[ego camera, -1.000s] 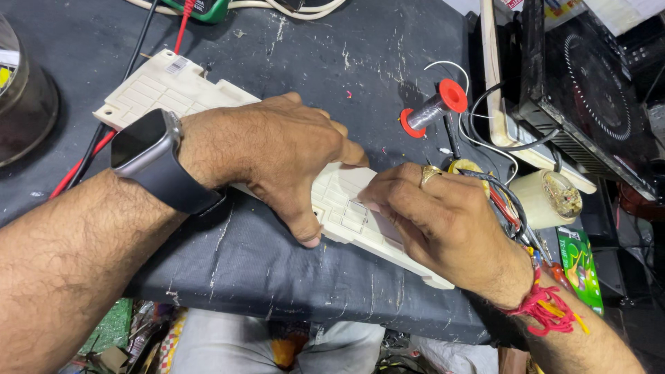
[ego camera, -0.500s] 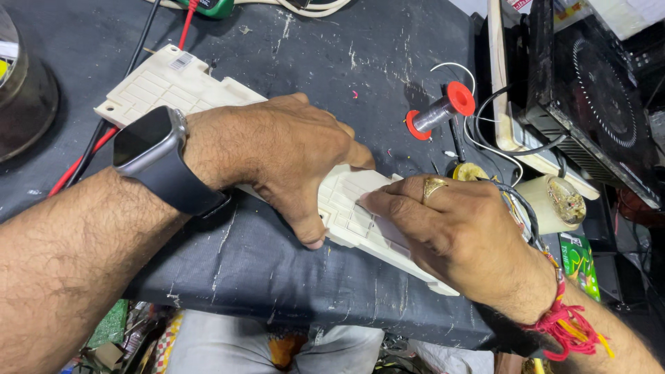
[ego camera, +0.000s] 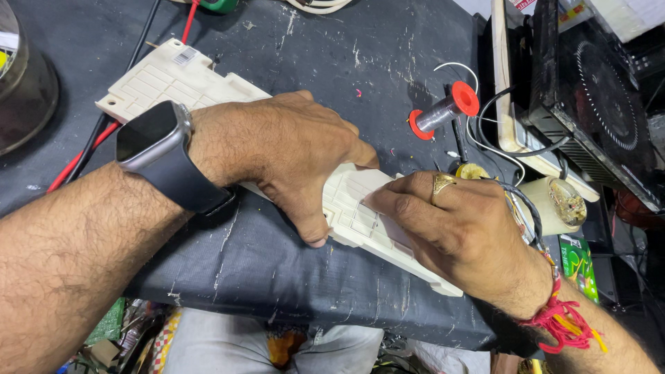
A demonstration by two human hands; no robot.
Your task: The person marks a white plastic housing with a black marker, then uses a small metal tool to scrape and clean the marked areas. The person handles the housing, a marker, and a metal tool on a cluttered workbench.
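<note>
While our left hand [ego camera: 284, 156] clamps down over the middle of the long cream plastic housing [ego camera: 350, 201], fingers together and curled over its far side, thumb hooked on the near edge, our right hand [ego camera: 454, 228] sits flat on the housing's right half, fingers together, tips pressing a ribbed panel. We can't tell whether anything sits under them. Housing lies diagonally across the dark bench mat [ego camera: 277, 270], one end near the back-left, the other close to the front edge at right. Smartwatch [ego camera: 156, 138] on left wrist, gold ring [ego camera: 443, 182] and red thread [ego camera: 561, 322] on right. Solder spool [ego camera: 443, 114] with red flanges just behind our right hand; black appliance [ego camera: 589, 97] at right edge.
</note>
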